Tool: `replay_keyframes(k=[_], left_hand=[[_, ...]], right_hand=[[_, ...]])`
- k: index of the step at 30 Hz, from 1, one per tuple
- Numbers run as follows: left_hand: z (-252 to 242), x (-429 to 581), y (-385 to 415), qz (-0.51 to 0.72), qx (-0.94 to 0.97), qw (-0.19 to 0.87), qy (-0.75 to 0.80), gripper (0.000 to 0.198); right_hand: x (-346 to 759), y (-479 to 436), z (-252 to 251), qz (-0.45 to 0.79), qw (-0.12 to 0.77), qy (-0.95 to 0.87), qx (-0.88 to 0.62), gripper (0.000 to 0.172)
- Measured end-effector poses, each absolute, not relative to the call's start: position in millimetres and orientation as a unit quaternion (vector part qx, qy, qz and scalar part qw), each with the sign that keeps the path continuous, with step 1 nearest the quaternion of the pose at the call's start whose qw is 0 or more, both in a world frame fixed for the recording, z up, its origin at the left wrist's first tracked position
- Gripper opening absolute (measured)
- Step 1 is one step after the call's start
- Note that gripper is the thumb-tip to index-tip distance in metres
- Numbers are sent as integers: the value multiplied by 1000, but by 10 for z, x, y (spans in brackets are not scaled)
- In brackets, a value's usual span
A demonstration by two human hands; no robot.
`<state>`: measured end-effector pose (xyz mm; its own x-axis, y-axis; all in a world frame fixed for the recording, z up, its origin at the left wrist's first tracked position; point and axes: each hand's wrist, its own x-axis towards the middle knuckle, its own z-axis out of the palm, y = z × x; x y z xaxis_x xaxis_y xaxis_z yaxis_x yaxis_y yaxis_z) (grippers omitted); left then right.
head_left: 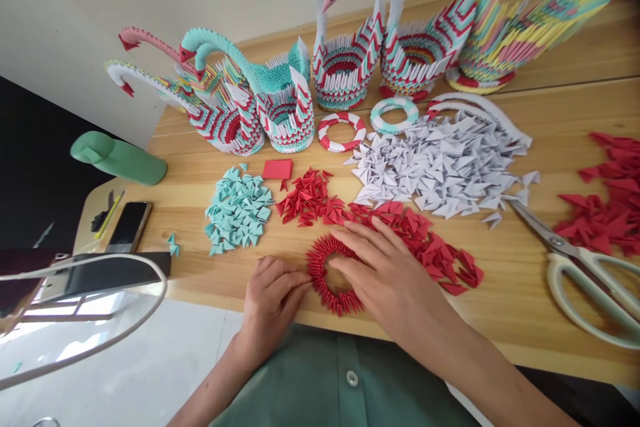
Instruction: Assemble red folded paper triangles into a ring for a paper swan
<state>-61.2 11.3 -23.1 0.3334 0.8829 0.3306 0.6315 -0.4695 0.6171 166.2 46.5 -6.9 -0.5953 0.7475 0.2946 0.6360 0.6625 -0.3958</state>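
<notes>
A ring of red folded paper pieces (325, 260) lies near the front edge of the wooden table (500, 307). My left hand (273, 300) rests at the ring's left side, fingers curled with the tips against it. My right hand (387, 273) lies flat over the ring's right half, fingers stretched out and pressing on it. Behind the ring spread a pile of loose red triangles (430, 240), a teal pile (239, 210) and a big white pile (440, 167).
Several finished paper swans (285, 100) stand along the back. Two small paper rings (343, 131) lie before them. Scissors (580, 267) lie at the right, more red pieces (605, 200) beyond. A phone (129, 225) and a green bottle (117, 159) sit at the left.
</notes>
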Motion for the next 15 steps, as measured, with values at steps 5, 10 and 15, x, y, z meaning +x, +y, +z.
replay_keyframes(k=[5,10,15], left_hand=[[-233,-638,93,306,794,183,493,7],[-238,-641,24,312,789,167,502,10],[-212,-538,-72,329,787,164,495,23]], right_hand=[[1625,668,-31,109,210,-921,-309,26],[1525,846,-67,112,161,-951,-240,20],[1449,885,-8,130,124,-957,-229,12]])
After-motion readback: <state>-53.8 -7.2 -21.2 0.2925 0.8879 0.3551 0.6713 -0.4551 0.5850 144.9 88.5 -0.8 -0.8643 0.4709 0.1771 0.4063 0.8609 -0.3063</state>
